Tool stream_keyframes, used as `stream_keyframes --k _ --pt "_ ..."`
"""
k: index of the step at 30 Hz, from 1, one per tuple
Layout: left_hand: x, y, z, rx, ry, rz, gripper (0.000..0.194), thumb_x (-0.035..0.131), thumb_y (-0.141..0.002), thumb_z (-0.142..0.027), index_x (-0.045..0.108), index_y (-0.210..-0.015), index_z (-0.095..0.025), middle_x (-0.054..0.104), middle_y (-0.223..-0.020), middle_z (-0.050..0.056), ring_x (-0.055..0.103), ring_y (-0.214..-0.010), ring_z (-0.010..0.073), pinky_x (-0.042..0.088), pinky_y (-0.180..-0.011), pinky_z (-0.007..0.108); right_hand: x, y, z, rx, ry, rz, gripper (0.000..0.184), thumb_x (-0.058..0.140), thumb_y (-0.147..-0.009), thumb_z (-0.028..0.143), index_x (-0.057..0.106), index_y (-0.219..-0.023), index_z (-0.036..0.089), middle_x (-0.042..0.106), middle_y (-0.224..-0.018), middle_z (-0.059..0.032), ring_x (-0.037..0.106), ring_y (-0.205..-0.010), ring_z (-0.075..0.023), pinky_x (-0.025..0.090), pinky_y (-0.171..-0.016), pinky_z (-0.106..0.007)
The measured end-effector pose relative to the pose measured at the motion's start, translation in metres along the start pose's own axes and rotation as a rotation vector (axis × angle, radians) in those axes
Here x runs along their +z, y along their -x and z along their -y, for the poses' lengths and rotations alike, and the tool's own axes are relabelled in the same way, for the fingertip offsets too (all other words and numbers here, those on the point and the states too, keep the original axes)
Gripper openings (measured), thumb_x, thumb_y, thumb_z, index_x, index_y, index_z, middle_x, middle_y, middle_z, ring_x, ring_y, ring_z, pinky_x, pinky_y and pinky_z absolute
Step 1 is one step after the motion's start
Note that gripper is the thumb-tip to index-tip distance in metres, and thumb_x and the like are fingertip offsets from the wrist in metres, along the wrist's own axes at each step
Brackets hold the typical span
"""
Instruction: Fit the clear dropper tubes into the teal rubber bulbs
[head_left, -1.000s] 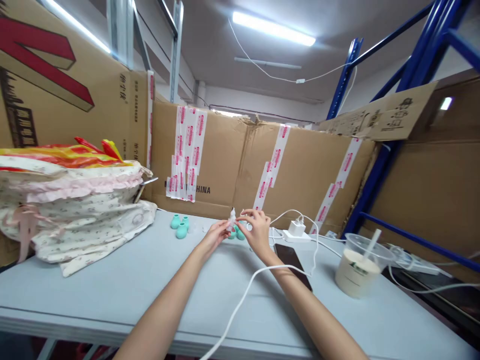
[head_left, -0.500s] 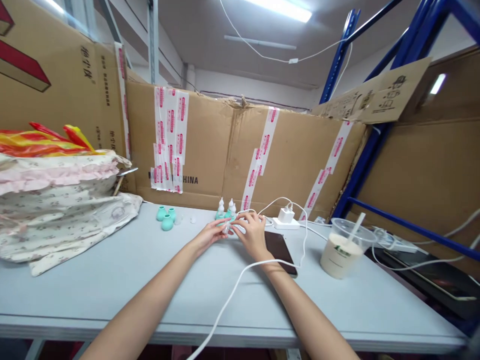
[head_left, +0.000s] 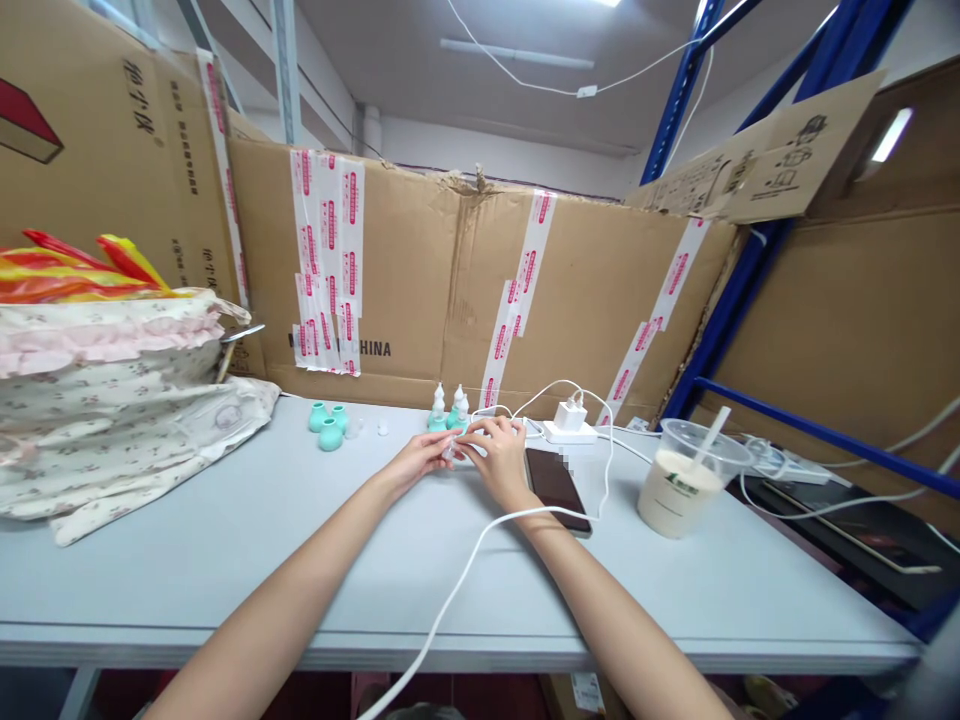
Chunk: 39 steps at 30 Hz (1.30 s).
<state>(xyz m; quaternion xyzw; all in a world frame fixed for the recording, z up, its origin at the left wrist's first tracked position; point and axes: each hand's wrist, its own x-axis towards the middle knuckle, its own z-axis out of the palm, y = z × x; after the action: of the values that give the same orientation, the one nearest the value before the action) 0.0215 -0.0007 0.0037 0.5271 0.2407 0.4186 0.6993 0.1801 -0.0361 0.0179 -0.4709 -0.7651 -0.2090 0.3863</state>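
Observation:
Both hands meet over the middle of the table, with fingers closed around one small clear piece (head_left: 450,450) whose kind I cannot make out. My left hand (head_left: 420,460) pinches it from the left, while my right hand (head_left: 495,455) has its fingertips on it from the right. Just behind them stand several small teal bottles with white pointed tops (head_left: 438,408). To the left sit three round teal pots (head_left: 330,434) with open necks. Beside those lie a small clear cap (head_left: 354,429) and a small white piece (head_left: 383,428).
A phone (head_left: 556,488) lies by my right wrist, with a white cable (head_left: 480,550) running across that forearm. Behind it is a power strip with a charger (head_left: 570,422). A drink cup (head_left: 679,490) stands right; a floral cloth bag (head_left: 112,420) fills the left. Cardboard (head_left: 420,270) walls the back.
The view has tilted and shifted slightly. My hands stay together on the small clear piece, with only slight finger movement.

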Motion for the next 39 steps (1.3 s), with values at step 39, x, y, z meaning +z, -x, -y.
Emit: stream_keyframes --k 39 --pt "-0.008 -0.001 -0.013 0.129 -0.172 0.105 0.045 0.062 -0.07 -0.043 0.063 -0.1 -0.009 0.047 -0.062 0.0 0.033 -0.055 0.0067 0.022 -0.05 0.021 0.006 0.006 -0.033 0.351 -0.258 0.22 0.012 0.061 -0.072 0.027 0.063 -0.082 0.019 0.063 -0.085 -0.0038 0.056 -0.079 -0.0161 0.039 -0.069 -0.027"
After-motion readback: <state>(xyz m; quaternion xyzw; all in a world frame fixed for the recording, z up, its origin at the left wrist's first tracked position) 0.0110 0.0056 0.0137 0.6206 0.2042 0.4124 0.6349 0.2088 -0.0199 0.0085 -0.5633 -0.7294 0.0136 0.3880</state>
